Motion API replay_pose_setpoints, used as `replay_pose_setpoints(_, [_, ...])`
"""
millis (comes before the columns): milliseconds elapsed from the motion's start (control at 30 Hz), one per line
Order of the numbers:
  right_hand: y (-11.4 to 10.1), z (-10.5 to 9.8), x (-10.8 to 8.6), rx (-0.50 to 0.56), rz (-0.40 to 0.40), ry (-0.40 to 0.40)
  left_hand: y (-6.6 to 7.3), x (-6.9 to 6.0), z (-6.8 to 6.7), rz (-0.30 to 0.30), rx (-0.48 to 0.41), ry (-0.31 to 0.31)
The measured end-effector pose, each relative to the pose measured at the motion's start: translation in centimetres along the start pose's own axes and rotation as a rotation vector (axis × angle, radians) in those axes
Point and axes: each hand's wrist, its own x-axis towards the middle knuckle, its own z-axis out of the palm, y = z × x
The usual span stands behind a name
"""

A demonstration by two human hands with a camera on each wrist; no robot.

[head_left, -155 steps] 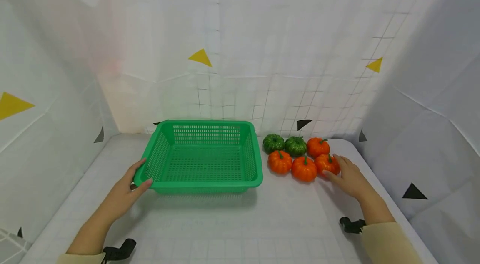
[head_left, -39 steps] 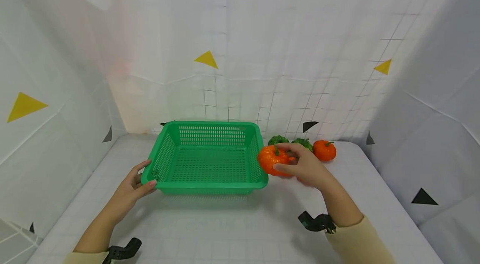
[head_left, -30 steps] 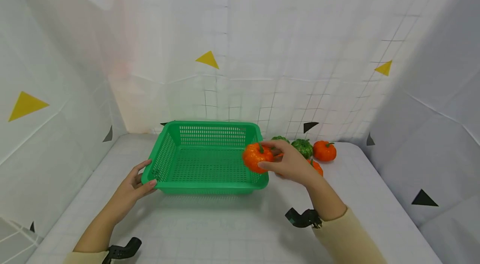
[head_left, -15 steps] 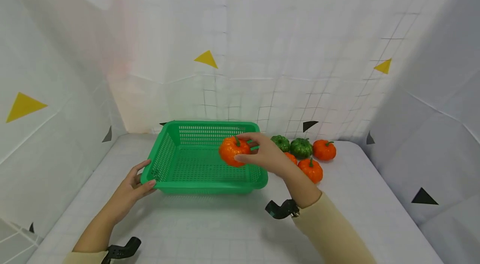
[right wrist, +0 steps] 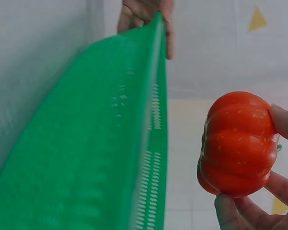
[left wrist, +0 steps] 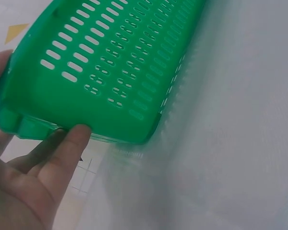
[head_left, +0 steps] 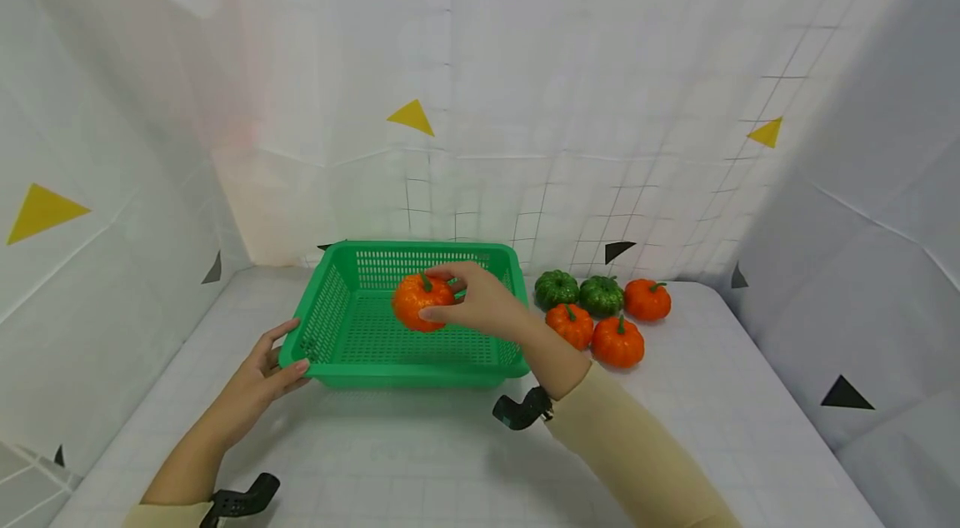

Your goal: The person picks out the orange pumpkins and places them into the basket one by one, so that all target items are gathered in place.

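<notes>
My right hand holds a small orange pumpkin with a green stem, thumb on one side and fingers on the other. The pumpkin is above the inside of a green plastic basket with slotted walls. In the right wrist view the fingertips pinch the ribbed pumpkin, apart from the basket wall. My left hand grips the basket's near left corner. From the left wrist, the thumb and fingers lie on both sides of the rim; part of the fingers is hidden.
To the basket's right, two green pumpkins and three orange pumpkins stand close together on the white table. White sheeting with yellow and black triangles encloses the back and sides.
My right hand has taken the rightmost front orange pumpkin from the group and carried it left, over the basket's rim to above its middle. The left hand keeps its place on the basket.
</notes>
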Motion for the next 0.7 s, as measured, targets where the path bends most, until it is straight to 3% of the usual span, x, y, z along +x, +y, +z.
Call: replay_pose_setpoints(700, [-1.0, 7.0, 5.9, -0.143, -0.012, -0.071, 0.2, 0.0, -0.2, -0.029, 0.001, -0.013])
